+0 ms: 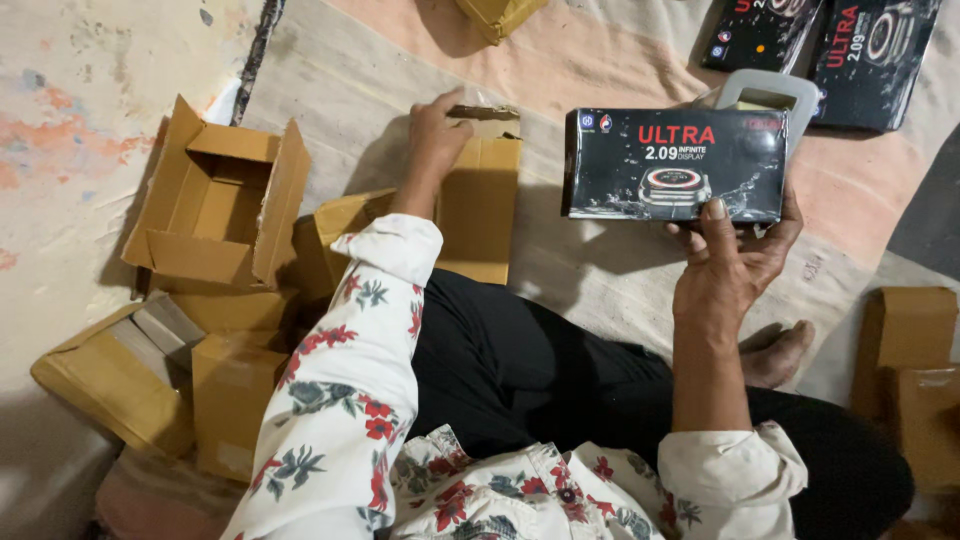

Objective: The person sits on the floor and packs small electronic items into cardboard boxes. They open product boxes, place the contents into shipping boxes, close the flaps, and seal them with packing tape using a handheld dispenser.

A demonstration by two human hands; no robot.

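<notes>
You sit on a pale floor mat [600, 270] with brown cartons piled to your left, the biggest of them an open empty carton [215, 205] near the wall. In front of your knee lies a flat cardboard carton [480, 205]; your left hand [435, 130] rests on its far top edge, fingers curled over the flap. Keep that hand pressing down so the carton stays put. Your right hand [730, 260] grips a black product box [675, 165] from below, thumb across its front, held up off the mat. Hold it level and square to the carton mouth. Two more black boxes [820, 40] lie beyond, well apart.
</notes>
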